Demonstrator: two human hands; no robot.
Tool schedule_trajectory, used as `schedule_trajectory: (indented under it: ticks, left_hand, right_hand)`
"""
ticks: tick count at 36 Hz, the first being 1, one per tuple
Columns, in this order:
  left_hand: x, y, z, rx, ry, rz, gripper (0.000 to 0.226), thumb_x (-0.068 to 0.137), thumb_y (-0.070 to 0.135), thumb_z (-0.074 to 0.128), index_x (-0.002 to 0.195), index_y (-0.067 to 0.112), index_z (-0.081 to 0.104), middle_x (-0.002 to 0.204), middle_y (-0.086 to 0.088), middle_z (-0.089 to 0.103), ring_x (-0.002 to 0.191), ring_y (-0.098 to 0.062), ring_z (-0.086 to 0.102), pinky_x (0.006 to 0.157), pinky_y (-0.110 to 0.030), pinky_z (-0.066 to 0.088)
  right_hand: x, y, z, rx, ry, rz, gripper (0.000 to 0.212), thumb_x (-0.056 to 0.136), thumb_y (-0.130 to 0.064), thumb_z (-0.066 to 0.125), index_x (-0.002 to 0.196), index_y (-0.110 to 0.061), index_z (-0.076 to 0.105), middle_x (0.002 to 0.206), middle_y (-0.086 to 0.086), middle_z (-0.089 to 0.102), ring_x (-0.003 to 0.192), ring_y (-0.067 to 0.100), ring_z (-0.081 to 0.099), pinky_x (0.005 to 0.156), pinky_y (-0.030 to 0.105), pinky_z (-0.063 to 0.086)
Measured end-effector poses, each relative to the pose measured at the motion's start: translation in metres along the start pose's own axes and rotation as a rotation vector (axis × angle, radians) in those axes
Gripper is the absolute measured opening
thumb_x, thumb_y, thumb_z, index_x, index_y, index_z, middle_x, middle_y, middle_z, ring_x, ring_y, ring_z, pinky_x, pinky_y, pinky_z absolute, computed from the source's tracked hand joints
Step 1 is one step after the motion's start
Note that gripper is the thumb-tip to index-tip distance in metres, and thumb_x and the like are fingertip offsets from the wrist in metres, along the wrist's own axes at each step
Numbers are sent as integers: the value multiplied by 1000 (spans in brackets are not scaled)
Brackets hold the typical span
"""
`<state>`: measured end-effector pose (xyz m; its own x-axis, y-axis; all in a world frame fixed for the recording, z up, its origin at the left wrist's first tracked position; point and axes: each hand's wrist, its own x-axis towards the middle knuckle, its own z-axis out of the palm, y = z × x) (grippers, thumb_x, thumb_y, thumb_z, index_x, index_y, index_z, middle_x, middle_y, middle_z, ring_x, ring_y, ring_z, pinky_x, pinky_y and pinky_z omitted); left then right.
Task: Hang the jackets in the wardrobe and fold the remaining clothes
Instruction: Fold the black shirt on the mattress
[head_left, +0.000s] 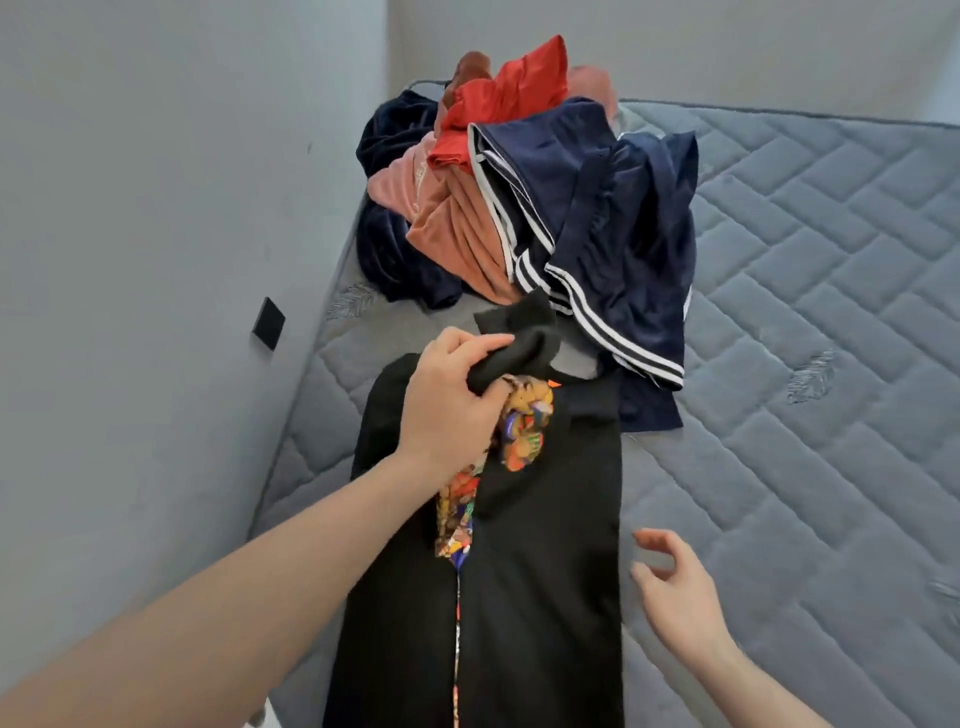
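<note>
Left hand (452, 400): fingers curled, gripping the collar of one black jacket (545, 571) (bright patterned lining showing), laid lengthwise on the mattress (805, 338). Right hand (675, 587): fingers loosely spread, holding nothing, just beside the jacket. One clothes pile (524, 187) behind; its pink garment's writing unreadable.

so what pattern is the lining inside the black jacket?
Multicoloured print, mostly orange, yellow and blue, on the lining of the black jacket; head view.
</note>
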<state>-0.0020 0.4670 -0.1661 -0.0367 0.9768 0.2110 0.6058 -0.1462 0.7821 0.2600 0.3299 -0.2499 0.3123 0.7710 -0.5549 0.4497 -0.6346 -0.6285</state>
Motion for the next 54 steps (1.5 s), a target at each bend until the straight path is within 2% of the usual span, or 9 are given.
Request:
schedule_trajectory:
  ticks: [4,10,16,19,24,30,40,45,54]
  left_hand:
    - [4,37,53,-41,-1,-38,40,83,21,68,123,28,68,106,8,58,102,-13,59,91,-30,49]
    - [-53,19,100,409,-851,-86,47,86,34,71,132,30,63,133,1,56,125,-24,51,107,-44,45]
    - [-144,-24,58,237,-376,-251,34,87,20,70,116,37,62,118,24,50,110,1,52,94,-18,47]
    - [-196,-56,18,284,-227,-480,47,85,20,73,123,39,54,120,21,45,112,0,52,95,-25,49]
    - [-282,-102,-42,467,-329,-922,80,77,32,81,145,16,42,143,-6,44,128,-26,51,106,-43,44]
    - [-355,-114,-53,148,-569,-1241,104,68,39,90,150,13,31,136,-5,59,120,-25,60,107,-41,47]
    - [-348,-48,-19,135,-332,-856,80,82,21,66,141,56,26,105,35,61,98,-7,65,87,-31,54]
    - [-345,-4,-8,96,-471,-567,84,85,34,56,147,69,11,136,50,41,125,18,44,103,-13,38]
    - [-331,45,69,312,-917,-288,91,94,23,52,157,40,-11,140,7,42,111,-30,60,92,-46,49]
  right_hand:
    - [-1,14,-19,-12,55,10,29,94,-9,62,111,-33,59,112,-13,63,87,6,63,78,32,53]
    - [-14,36,-26,-29,10,50,30,92,-12,65,115,-29,58,116,-10,61,88,5,62,84,32,49]
    - [-33,55,-22,-8,-152,80,34,91,-16,68,118,-32,55,117,-18,59,94,3,62,91,34,54]
    - [-46,69,-17,-17,-218,102,38,89,-15,70,120,-30,53,121,-14,59,93,3,62,85,27,48]
    - [-69,92,2,-107,-360,190,58,90,-25,70,141,-27,44,136,-7,53,121,16,57,96,28,43]
    - [-89,105,27,-121,-438,244,79,87,-17,71,155,-21,31,145,-2,54,125,14,55,103,26,41]
    - [-104,103,28,-125,-437,269,86,89,-10,67,160,-26,21,147,-6,54,133,18,54,115,35,39]
    - [-106,102,23,16,-423,322,74,93,1,60,157,-23,33,144,1,57,117,17,59,107,29,43]
    - [-105,112,1,316,-397,481,40,106,-3,39,139,-17,57,115,-3,68,90,18,67,69,32,55]
